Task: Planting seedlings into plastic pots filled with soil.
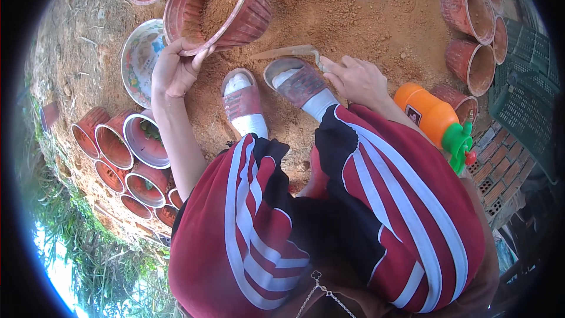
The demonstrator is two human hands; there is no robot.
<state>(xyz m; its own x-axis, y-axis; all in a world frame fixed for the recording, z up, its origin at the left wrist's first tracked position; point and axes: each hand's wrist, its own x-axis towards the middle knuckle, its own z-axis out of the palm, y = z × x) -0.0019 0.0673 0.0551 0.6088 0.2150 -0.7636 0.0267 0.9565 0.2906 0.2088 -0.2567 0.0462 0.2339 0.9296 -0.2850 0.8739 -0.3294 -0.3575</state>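
Note:
My left hand is closed on the near rim of a reddish plastic plant pot. The pot tilts toward me and has loose brown soil inside. In my right hand is the handle of a garden trowel. Its soil-coated blade points left, low over the ground just beyond my sandalled feet. A patterned enamel-like basin stands beside my left hand, partly behind the pot. Loose soil spreads over the ground ahead.
Several red pots cluster at the left, some holding green leaves. More pots line the right side. An orange pressure sprayer with a green top lies by my right knee. Dark green plastic crates and bricks are at the far right.

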